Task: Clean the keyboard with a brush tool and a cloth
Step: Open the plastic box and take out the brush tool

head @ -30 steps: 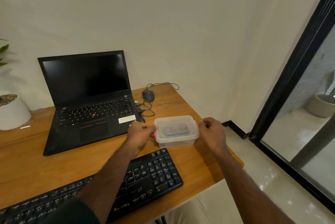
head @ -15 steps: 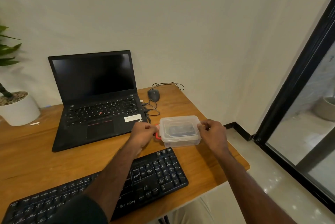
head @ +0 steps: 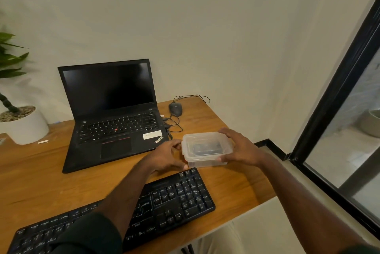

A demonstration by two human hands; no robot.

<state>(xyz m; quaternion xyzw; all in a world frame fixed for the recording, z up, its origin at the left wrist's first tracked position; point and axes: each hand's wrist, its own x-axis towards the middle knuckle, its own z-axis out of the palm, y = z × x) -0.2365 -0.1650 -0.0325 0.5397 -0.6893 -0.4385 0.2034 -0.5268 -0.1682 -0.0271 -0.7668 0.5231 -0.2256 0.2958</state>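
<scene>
A black keyboard [head: 174,198] lies along the front of the wooden desk [head: 41,171], partly hidden under my left forearm. Just behind its right end stands a clear plastic box [head: 205,148] with a clear lid; a dark object shows dimly inside. My right hand [head: 239,146] grips the box's right side, fingers over the far edge and thumb at the near edge. My left hand [head: 167,156] is at the box's left end, fingers curled against it. No brush or cloth is plainly visible.
An open black laptop [head: 115,116] sits behind the keyboard. A wired mouse [head: 175,109] and its cable lie at the back right. A potted plant in a white pot [head: 26,126] stands at the far left. The desk's right edge is near the box; a glass door frame [head: 333,97] stands beyond.
My right hand has spread from pinching the box's right clip to gripping its whole right side. The red clip at the left end is now hidden. The view has shifted slightly.
</scene>
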